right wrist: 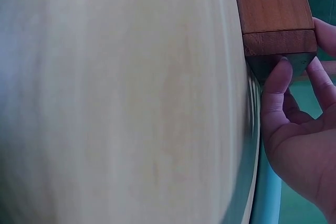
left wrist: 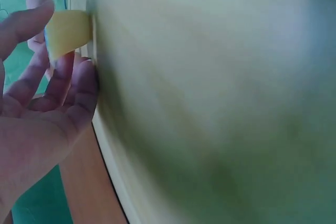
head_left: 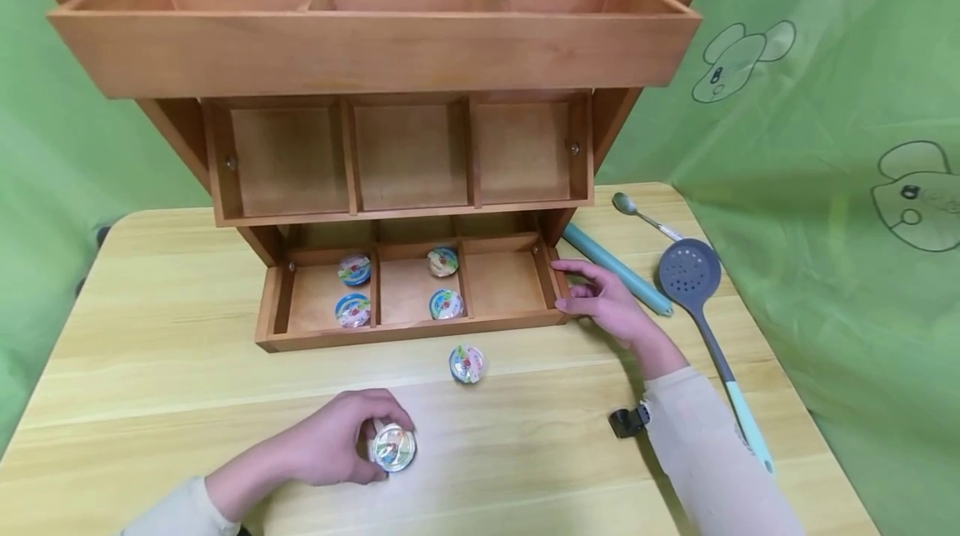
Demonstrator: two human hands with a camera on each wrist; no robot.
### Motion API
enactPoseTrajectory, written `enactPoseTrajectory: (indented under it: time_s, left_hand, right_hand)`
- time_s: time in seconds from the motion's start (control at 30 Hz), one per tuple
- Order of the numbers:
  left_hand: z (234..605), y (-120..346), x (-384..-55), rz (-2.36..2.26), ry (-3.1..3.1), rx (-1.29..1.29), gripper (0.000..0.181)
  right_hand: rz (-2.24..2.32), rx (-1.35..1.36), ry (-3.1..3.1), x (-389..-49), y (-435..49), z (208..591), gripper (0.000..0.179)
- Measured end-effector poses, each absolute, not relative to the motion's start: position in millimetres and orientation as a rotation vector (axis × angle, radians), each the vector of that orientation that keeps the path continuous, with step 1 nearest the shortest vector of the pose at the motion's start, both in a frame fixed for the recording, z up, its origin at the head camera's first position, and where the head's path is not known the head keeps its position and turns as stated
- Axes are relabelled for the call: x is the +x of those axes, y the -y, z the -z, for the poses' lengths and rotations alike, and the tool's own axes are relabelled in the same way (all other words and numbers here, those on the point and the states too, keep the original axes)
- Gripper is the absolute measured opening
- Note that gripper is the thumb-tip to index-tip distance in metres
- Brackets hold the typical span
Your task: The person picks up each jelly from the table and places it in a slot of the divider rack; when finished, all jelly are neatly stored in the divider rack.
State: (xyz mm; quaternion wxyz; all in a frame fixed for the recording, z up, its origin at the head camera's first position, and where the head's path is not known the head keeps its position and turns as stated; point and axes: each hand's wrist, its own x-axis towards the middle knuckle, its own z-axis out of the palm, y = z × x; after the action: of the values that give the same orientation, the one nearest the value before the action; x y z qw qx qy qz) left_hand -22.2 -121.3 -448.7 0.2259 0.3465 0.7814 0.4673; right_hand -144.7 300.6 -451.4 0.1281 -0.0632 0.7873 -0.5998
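Observation:
My left hand (head_left: 341, 440) holds a small jelly cup (head_left: 393, 447) with a shiny printed lid low over the table, thumb and fingers around its sides. In the left wrist view the cup's body (left wrist: 71, 32) is yellow and lies sideways in the picture. At the right end of the wooden rack's bottom tray (head_left: 420, 334), my right hand (head_left: 603, 307) grips the end wall, fingertips at its rim. Another jelly cup (head_left: 467, 363) stands on the table in front of the tray. Two cups sit in the left compartment and two in the middle one.
The rack's middle tray (head_left: 408, 213) and top tray (head_left: 375, 57) rise above the bottom one. Right of the rack lie a teal stick (head_left: 618, 268), a metal spoon (head_left: 626, 204) and a grey slotted skimmer (head_left: 690, 271) with a mint handle. Green cloth (head_left: 810, 102) hangs behind.

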Motion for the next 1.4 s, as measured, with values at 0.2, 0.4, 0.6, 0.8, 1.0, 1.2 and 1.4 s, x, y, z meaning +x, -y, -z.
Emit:
enactPoseTrajectory:
  time_s: [0.2, 0.4, 0.6, 0.8, 1.0, 1.2, 1.4]
  left_hand:
    - [456.5, 122.2, -17.7, -1.354, -2.195, 0.857, 0.054]
    - [459.1, 119.9, -16.9, -1.412, -2.228, 0.834, 0.051]
    - [449.6, 110.5, -26.3, -1.491, -2.255, 0.897, 0.051]
    - [437.3, 93.3, -43.3, -1.616, -2.22, 0.904, 0.053]
    - [427.8, 73.8, -60.4, -1.697, -2.182, 0.852, 0.053]
    - [414.1, 50.2, -83.8, -1.763, -2.126, 0.806, 0.053]
    - [402.0, 22.3, -112.4, -1.833, -2.119, 0.626, 0.054]
  right_hand:
    - [1.746, -0.176, -2.281, -144.2, -298.7, 449.3, 0.063]
    - [1.732, -0.17, -2.295, -144.2, -298.4, 449.2, 0.063]
    - [1.734, -0.166, -2.303, -144.4, -298.8, 449.6, 0.062]
    - [1.731, -0.162, -2.304, -144.8, -299.2, 449.8, 0.061]
    - [1.72, -0.18, -2.308, -143.8, -299.9, 450.5, 0.062]
    - [1.726, -0.176, -2.311, -143.3, -300.5, 450.0, 0.062]
    - [1.72, -0.173, -2.313, -144.5, -299.2, 449.4, 0.062]
